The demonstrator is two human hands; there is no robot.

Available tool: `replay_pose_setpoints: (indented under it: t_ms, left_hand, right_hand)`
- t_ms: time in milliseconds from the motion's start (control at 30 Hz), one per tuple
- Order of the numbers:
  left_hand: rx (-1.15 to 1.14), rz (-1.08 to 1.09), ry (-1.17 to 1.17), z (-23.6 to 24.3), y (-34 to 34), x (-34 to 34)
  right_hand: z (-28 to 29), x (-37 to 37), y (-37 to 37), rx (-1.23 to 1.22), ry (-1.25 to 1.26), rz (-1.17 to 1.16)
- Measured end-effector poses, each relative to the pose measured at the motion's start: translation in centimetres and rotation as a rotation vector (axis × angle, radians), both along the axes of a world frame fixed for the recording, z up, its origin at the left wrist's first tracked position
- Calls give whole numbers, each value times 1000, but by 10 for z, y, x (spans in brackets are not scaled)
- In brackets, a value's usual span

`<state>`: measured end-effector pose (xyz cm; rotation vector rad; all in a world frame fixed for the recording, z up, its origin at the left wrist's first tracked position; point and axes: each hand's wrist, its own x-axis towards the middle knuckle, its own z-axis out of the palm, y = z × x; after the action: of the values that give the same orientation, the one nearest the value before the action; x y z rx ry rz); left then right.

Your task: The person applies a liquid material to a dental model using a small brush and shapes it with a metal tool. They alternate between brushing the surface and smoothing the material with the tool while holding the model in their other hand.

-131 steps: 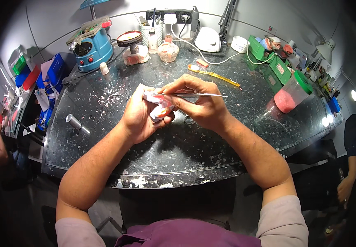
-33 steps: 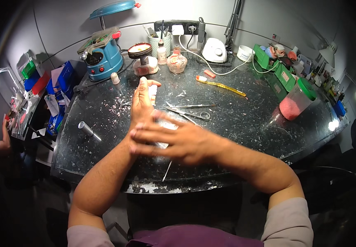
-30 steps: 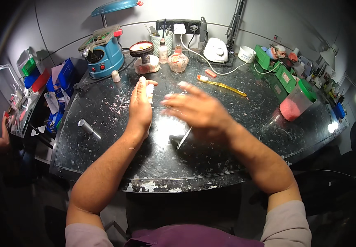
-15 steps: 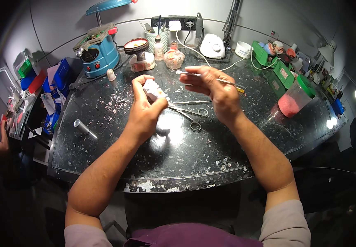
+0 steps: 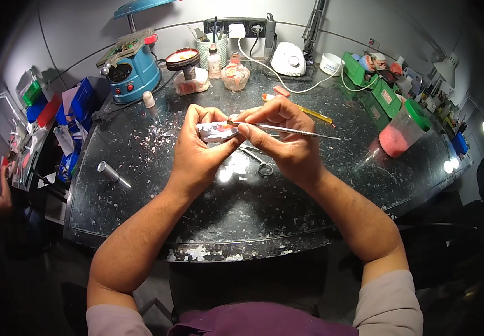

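My left hand (image 5: 192, 151) grips a white dental cast (image 5: 211, 134) with a pink, wax-like patch on it, thumb along the near side. Pinched in my right hand (image 5: 289, 145) is a thin metal dental carver (image 5: 312, 134), its tip at the cast's right side and its other end pointing right. My right fingertips meet the cast's edge and hide part of the tip. Below the hands lie metal scissors (image 5: 265, 168), partly covered. A yellow-handled tool (image 5: 317, 115) rests behind my right hand, near pink pieces (image 5: 280, 91).
A blue machine (image 5: 135, 78) stands back left, beside a dish on a stand (image 5: 184, 57) and a glass lamp (image 5: 234, 74). Green bins (image 5: 385, 98) and a green-lidded jar of pink powder (image 5: 401, 134) are at right. A metal cylinder (image 5: 113, 174) lies left. Shavings speckle the black table.
My right hand has come left and slightly down, bringing the carver to the cast. The cast has turned, showing its pink patch. More of the yellow-handled tool shows.
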<state>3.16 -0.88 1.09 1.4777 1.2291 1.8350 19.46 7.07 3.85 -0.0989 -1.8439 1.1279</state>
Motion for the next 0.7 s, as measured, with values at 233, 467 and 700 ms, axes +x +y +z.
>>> replay_pose_setpoints:
  t_ms: [233, 467, 700]
  left_hand:
    - [-48, -13, -12, 0, -3, 3]
    - [-39, 39, 2, 1, -3, 8]
    - [-29, 108, 102, -1, -3, 6]
  right_hand:
    - [-11, -7, -7, 237, 69, -122]
    - [-13, -9, -10, 290, 67, -167]
    - [-14, -10, -11, 342, 85, -184]
